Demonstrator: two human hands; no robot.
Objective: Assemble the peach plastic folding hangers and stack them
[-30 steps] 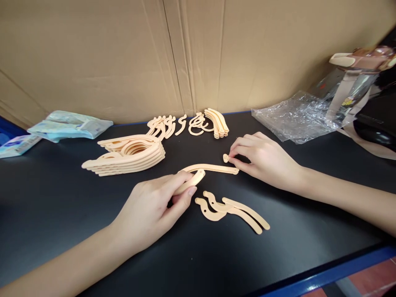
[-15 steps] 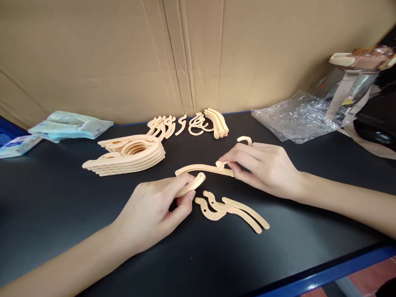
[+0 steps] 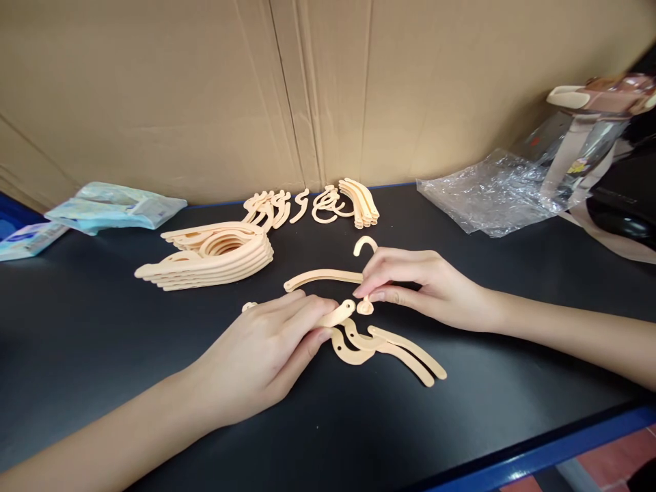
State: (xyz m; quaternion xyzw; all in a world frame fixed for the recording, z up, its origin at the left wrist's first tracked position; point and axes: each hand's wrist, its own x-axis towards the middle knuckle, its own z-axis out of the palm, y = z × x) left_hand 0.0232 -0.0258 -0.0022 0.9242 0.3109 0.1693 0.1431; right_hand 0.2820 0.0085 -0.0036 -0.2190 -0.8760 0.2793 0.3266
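Observation:
My left hand (image 3: pixel 279 342) is closed around a cream plastic hanger arm (image 3: pixel 338 314), whose holed end sticks out past the fingertips. Most of that arm is covered by the hand; a pale tip shows beyond the knuckles. Between thumb and fingers of my right hand (image 3: pixel 425 283) is a hanger hook (image 3: pixel 365 244), its curve above and its rounded base below. Base and holed end lie close together. Behind the hands lies another curved hanger arm (image 3: pixel 322 275), partly hidden by the right hand. Several loose hanger pieces (image 3: pixel 404 352) rest just in front.
Folded hangers (image 3: pixel 215 263) are stacked at the left. Hooks (image 3: pixel 325 205) and curved arms (image 3: pixel 359 203) lie along the back by a cardboard wall (image 3: pixel 205 96). Tissue packs (image 3: pixel 117 205) sit far left; a clear plastic bag (image 3: pixel 486 195) and a bottle (image 3: pixel 589 130) stand right.
My right hand has moved slightly left and turned the hook upright, its base now lower and near the hanger arm. The left hand has shifted its arm a little right and down.

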